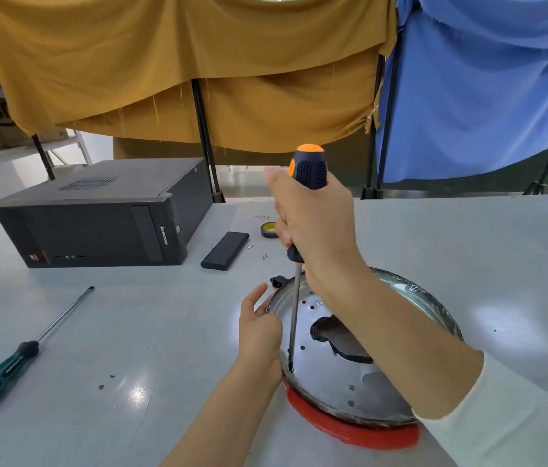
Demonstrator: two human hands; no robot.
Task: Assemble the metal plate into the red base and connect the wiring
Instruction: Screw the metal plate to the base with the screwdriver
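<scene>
A round metal plate [339, 379] with several small holes and a dark-edged central opening lies in the red base [350, 431], whose rim shows at the near side. My right hand [316, 224] grips the orange and black screwdriver [309, 170] upright; its tip stands at a hole near the plate's left edge. My left hand [259, 326] rests against the plate's left rim, fingers relaxed. A black plug connector [277, 281] peeks out behind the plate's far left edge.
A green-handled screwdriver [13, 362] lies on the table at the left. A black computer case [104, 217] stands at the back left, with a flat black box [225, 251], a roll of tape [268, 229] and small loose screws [264, 256] beside it.
</scene>
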